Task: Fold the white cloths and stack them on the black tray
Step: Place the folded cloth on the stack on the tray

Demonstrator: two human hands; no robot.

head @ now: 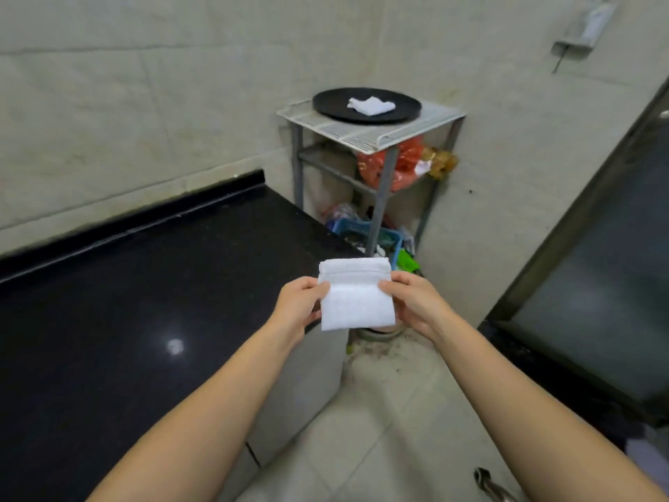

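- Hidden parts: the fingers of the left hand [300, 302] lie behind the folded white cloth [356, 295]; only the thumb shows on its front face. The same holds for the right hand [412, 302].
- The lower shelves of the metal rack [376, 139] are partly blocked by the rack legs; a red bag [402, 168] and a blue basket [362, 230] can be made out there, the remaining contents cannot be identified.
- An object at the bottom edge on the floor is cut off and blurred.
- Grasp state: each hand pinches one side edge of the folded white cloth, thumb in front, fingers behind. The cloth is held in the air, beyond the corner of the black desk [144, 302] and above the floor.
- Orientation: the folded white cloth is near square, slightly taller than wide, its face turned toward the camera. A folded band runs across its top from left to right.
- The black tray [325, 103] rests on the top shelf of the metal rack, well apart from the hands. A second white cloth [371, 105] lies near its centre, loosely folded, long axis running left to right.
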